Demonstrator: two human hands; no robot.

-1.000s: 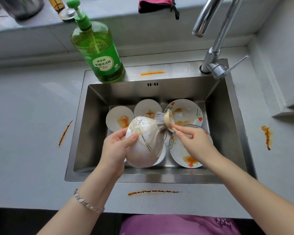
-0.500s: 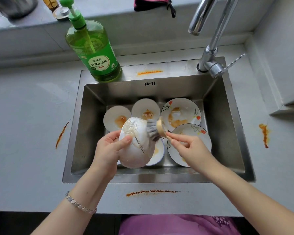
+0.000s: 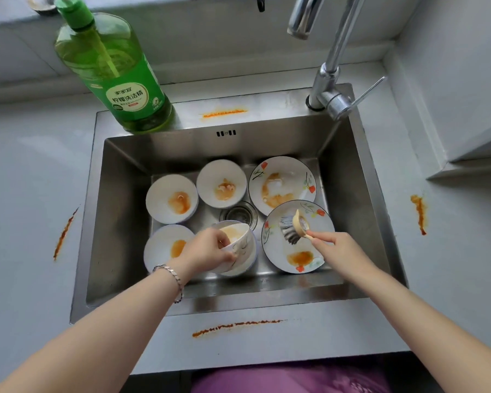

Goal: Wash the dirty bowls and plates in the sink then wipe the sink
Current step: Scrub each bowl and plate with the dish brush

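Gripping tilted bowl by rim, left hand sits front-centre in sink, bowl mouth turned up and away. Right hand pinches brush by handle, just right of bowl. Handle runs up-left, bristles face bowl but stay apart from it, over front plate. Brush hand looks nearer for scrub. Beyond: stained bowls, rear plate, likely unwashed.

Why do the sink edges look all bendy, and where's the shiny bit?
Head view: the wide-angle lens bows the straight rim of the sink and the counter edges; soft daylight gleams on the tap and soap bottle, with only faint shadows; the bowl in the left hand and the brush in the right hand look crisp, not smeared.
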